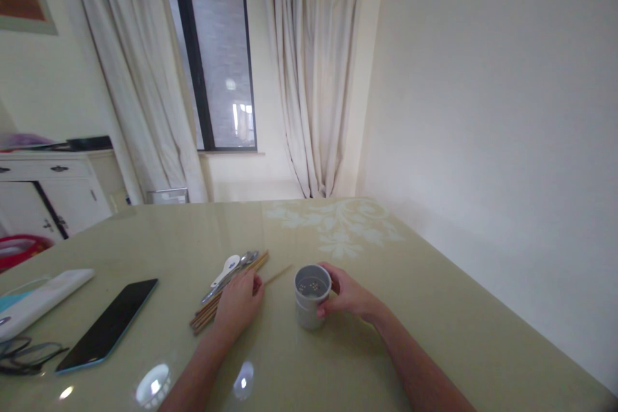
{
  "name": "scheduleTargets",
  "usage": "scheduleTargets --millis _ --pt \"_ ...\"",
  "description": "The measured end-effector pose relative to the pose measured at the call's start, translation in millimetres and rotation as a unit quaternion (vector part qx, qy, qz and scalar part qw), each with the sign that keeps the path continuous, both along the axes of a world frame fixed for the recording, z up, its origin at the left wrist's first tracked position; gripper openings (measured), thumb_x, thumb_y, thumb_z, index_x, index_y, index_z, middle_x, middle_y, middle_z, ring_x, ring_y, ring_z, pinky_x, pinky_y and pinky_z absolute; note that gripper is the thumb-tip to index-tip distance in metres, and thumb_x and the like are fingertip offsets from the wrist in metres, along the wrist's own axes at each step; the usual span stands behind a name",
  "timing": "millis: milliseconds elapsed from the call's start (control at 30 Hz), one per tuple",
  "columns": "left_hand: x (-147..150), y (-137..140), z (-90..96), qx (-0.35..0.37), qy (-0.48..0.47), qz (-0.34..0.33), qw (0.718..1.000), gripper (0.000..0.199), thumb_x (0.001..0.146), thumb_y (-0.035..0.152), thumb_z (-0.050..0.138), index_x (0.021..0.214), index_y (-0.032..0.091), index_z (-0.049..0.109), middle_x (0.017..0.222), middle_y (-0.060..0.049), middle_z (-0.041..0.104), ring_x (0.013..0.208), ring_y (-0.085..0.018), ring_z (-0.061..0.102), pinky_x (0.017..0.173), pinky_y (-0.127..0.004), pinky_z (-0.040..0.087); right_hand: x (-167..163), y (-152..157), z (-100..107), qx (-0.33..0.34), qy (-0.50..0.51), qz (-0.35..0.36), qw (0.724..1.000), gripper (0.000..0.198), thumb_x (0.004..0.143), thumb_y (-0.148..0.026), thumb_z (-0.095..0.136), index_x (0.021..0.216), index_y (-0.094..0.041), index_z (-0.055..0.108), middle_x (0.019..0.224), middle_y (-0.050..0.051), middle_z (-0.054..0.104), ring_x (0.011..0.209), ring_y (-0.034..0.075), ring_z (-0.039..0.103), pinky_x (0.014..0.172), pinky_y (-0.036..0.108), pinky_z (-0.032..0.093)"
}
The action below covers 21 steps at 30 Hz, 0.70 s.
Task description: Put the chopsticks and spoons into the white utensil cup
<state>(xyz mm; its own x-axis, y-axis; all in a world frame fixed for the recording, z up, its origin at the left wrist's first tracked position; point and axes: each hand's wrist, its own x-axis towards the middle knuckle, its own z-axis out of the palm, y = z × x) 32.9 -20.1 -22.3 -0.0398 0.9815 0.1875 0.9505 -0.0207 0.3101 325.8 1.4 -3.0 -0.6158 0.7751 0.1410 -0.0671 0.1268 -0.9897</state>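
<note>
My right hand [345, 295] grips the right side of a grey utensil holder [309, 315], fingers behind and thumb in front. The holder stands upright on the table, and small holes show in its bottom; I see no utensils inside. My left hand [240, 301] lies over a bundle of wooden chopsticks [203, 318], its fingers curled. One chopstick [279, 274] sticks out from those fingers toward the holder, apart from the bundle. Just beyond the bundle lie a white spoon [226, 268] and metal spoons [248, 257]. My left fingertips are partly hidden.
At the left lie a dark-screened phone [111, 325], a long white device [53, 299] and glasses [29, 357]. The glossy table [434, 335] reaches to a white wall [506, 109] at the right. A white cabinet [72, 187] stands at the far left.
</note>
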Motion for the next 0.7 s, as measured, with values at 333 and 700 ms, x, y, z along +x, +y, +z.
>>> scheduleTargets --millis 333,700 --pt "31 -1 -10.8 0.124 -0.226 -0.115 0.959 0.025 0.102 0.034 0.051 0.103 0.022 0.072 0.102 -0.008 0.072 0.093 -0.024 0.071 0.088 -0.039 0.058 -16 10 -16 -0.106 0.095 -0.053 0.988 0.083 0.085 -0.093 0.048 0.114 -0.020 0.077 0.125 0.015 0.076 0.132 0.037 0.062 0.120 0.057 0.033" --pt "42 -11 -2.2 0.114 -0.233 -0.221 0.940 0.037 0.103 0.029 0.050 0.134 0.025 0.068 0.130 -0.010 0.070 0.116 -0.023 0.068 0.106 -0.037 0.055 -18 14 -12 -0.037 0.178 -0.154 0.971 0.066 0.088 -0.079 0.063 0.123 -0.025 0.078 0.132 0.012 0.076 0.128 0.035 0.066 0.116 0.055 0.042"
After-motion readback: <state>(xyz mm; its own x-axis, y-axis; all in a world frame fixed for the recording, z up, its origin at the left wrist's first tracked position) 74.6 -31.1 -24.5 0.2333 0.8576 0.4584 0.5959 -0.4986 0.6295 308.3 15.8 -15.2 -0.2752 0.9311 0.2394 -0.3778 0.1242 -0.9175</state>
